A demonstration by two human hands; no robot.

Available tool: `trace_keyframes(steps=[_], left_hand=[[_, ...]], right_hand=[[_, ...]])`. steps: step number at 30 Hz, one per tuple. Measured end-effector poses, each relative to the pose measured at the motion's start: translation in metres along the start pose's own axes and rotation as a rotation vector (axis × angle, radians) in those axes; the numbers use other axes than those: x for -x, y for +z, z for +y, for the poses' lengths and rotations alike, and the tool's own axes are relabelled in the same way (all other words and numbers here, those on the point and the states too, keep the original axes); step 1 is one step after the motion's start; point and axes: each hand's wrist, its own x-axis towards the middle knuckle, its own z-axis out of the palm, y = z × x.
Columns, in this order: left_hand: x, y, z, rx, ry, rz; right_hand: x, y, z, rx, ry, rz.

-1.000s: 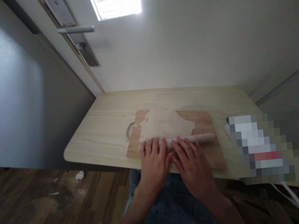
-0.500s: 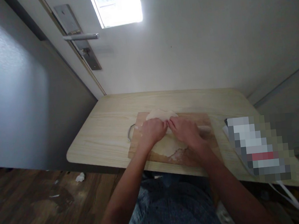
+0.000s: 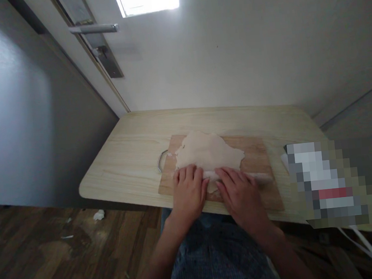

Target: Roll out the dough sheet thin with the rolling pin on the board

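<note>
A flat sheet of pale dough [image 3: 208, 150] with a ragged edge lies on a wooden cutting board [image 3: 256, 150]. Across its near part rests a rolling pin [image 3: 262, 177], whose right end shows beyond my fingers. My left hand [image 3: 190, 189] curls its fingers over the left part of the pin, hiding that end. My right hand [image 3: 240, 191] is closed over the pin further right, with the thumb on the near side. A little dough shows between the hands, on the near side of the pin.
The board lies on a light wood table [image 3: 125, 158] with rounded corners, and its metal handle [image 3: 162, 161] points left. A blurred-out object [image 3: 325, 183] is at the table's right end. Behind the table stands a white door with a lever handle [image 3: 94, 29].
Both hands have drawn the rolling pin back toward my body, from the dough's far part to its near edge. More of the dough is uncovered. The view has shifted slightly.
</note>
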Motion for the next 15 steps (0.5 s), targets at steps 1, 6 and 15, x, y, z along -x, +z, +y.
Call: trace_keyframes(steps=[1,6,15], left_hand=[[-0.007,-0.003,-0.002,-0.017,0.007,-0.019],[-0.06,-0.007,-0.009,-0.073,0.029,-0.146],[-0.095,0.004,-0.012,-0.113,0.046,-0.022]], right_hand=[[-0.009,-0.002,0.003,0.011,0.004,-0.034],[-0.067,-0.005,0.018,0.063,0.055,-0.208],[-0.091,0.006,0.028,0.112,0.131,-0.099]])
